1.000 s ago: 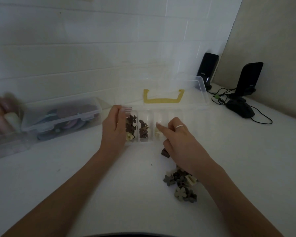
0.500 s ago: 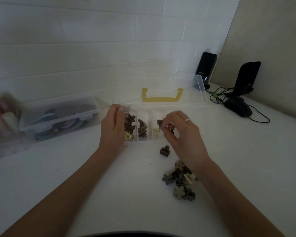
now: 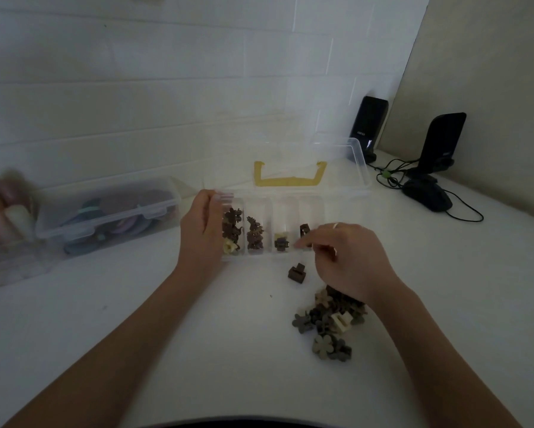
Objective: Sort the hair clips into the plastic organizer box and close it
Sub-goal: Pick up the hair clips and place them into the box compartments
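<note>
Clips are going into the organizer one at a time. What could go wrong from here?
1. The right hand hovers at the organizer box front edge; pulling back could knock the loose brown clip or sweep the clip pile under the wrist.
2. The left hand holds only one end; a push at the other end could swing the light box.
3. The lid is open behind; overfilled compartments might stop it closing.

Both forearms are showing bare from the near edge up to the wrists, with no sleeve in sight. The right hand (image 3: 349,261) is wearing a thin pale ring (image 3: 336,225) on one finger. The left hand (image 3: 202,233) is carrying no jewellery that can be made out, and its fingernails (image 3: 224,196) are looking light and glossy.
</note>
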